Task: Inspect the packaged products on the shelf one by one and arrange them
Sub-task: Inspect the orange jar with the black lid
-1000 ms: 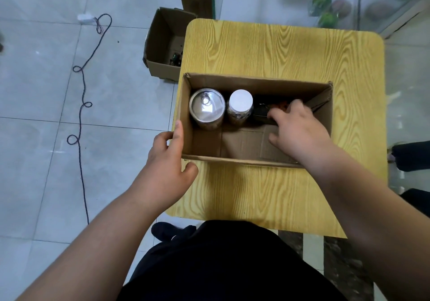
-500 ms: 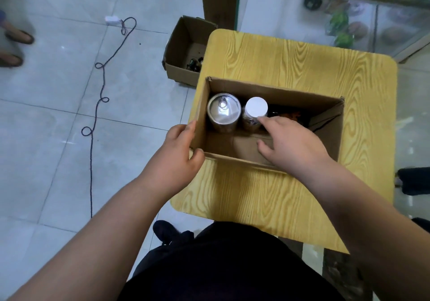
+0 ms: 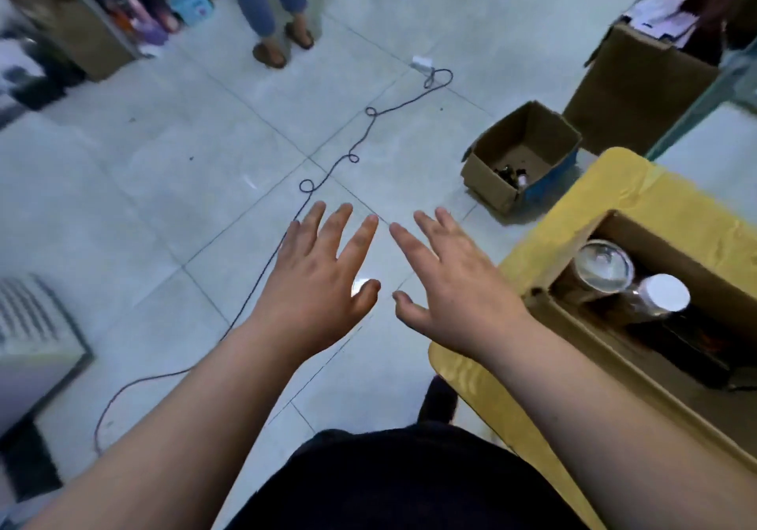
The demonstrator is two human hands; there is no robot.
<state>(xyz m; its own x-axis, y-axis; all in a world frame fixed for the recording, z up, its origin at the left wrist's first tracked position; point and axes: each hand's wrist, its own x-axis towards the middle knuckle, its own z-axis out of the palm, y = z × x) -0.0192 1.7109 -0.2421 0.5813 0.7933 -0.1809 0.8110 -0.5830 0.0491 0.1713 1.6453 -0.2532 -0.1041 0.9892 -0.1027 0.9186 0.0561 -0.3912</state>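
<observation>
An open cardboard box (image 3: 573, 327) stands on a yellow wooden table (image 3: 663, 198) at the right. Inside it a silver-topped can (image 3: 602, 265) stands beside a white-lidded jar (image 3: 663, 294), with dark packages (image 3: 688, 345) further right. My left hand (image 3: 323, 275) and my right hand (image 3: 450, 279) hover side by side over the tiled floor, left of the table, palms down. Their fingers are spread and hold nothing. The right hand is just off the box's near left corner.
A dark cable (image 3: 327, 169) snakes across the floor under my hands. A small open carton (image 3: 520, 157) sits on the floor beyond the table. A person's legs in sandals (image 3: 282, 38) stand at the far top. Shelves of goods (image 3: 135, 13) are top left, a grey unit (image 3: 32, 333) at left.
The view has swung left. My left hand let go of the box's edge and my right hand came out of the box; both now hover open over the floor.
</observation>
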